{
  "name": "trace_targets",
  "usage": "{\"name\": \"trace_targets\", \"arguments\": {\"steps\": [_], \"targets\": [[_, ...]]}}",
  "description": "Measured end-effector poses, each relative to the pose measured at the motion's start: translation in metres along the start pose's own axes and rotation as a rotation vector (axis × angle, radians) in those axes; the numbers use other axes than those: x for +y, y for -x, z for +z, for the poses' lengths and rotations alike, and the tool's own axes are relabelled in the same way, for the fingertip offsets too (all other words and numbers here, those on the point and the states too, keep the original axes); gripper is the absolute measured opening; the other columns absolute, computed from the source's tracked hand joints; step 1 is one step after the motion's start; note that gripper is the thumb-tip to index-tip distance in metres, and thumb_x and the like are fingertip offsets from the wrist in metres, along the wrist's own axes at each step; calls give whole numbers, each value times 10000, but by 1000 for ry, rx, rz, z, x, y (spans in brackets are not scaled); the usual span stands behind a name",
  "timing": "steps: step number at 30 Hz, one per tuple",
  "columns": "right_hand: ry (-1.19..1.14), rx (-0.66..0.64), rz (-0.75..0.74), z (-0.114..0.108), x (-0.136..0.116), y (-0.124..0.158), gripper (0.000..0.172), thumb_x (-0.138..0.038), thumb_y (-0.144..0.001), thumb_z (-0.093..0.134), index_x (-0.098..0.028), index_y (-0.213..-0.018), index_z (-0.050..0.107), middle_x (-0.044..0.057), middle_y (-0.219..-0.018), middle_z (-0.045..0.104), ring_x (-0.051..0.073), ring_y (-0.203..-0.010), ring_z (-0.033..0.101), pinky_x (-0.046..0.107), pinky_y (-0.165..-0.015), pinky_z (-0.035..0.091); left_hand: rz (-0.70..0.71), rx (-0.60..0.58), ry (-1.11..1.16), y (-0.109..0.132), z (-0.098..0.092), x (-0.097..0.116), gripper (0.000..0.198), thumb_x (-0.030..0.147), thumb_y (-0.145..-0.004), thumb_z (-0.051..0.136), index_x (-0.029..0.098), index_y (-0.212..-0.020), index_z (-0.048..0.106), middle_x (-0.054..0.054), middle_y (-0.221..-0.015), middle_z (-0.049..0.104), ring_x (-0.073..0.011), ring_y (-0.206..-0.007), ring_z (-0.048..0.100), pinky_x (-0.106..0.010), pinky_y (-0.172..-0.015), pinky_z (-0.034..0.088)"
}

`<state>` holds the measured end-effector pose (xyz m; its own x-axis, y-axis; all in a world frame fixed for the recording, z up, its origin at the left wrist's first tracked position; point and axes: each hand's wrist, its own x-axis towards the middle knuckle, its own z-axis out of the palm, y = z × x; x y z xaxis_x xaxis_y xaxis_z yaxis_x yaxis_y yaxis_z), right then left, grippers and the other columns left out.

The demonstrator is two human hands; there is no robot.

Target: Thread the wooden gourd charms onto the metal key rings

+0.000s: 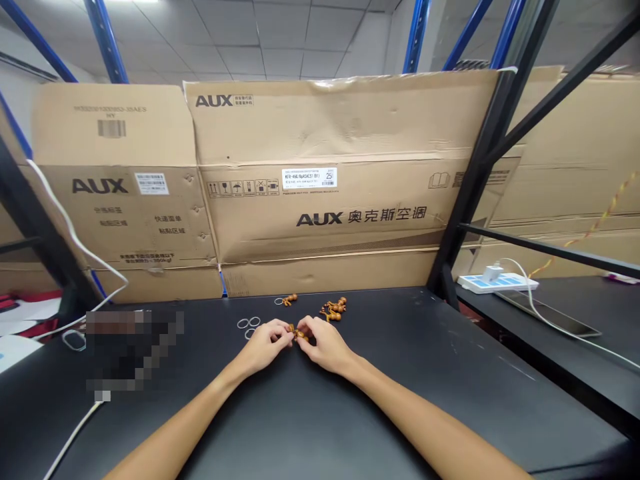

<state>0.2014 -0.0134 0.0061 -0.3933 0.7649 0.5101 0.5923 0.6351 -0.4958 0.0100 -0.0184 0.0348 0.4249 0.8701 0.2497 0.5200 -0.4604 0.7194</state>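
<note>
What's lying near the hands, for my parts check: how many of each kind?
Small pale rings: 4
Brown beaded piece lying alone: 1
Brown beaded piece pinched by the left hand and right hand: 1
Heap of brown beaded pieces: 1, its pieces too tangled to count
Total: 7, counting the heap as one

Near the back edge of the tabletop (380, 373), rings (249, 325) lie left of beads (333, 309), cartons (340, 180) stand behind that edge, and a power strip (495, 281) sits on a side table (575, 297) to the right.
</note>
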Motion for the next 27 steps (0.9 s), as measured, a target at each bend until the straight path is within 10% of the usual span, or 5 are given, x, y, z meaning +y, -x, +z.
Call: {"name": "trace_targets", "arguments": {"steps": [6, 27], "targets": [[-19, 3, -6, -1, -1, 0, 131, -195, -823, 570, -219, -951, 548, 18, -835, 623, 163, -775, 583, 274, -718, 461, 48, 19, -6, 0, 2, -4, 309, 414, -861, 498, 204, -853, 724, -70, -1013, 667, -196, -895, 599, -278, -737, 460], [-12, -47, -34, -1, -4, 1, 105, -199, -836, 570, -214, -940, 565, 25, -853, 635, 168, -803, 568, 279, -741, 460, 8, 59, -83, 0, 6, -7, 269, 396, -838, 550, 188, -718, 671, -53, -992, 652, -181, -843, 594, -278, -744, 452]]}}
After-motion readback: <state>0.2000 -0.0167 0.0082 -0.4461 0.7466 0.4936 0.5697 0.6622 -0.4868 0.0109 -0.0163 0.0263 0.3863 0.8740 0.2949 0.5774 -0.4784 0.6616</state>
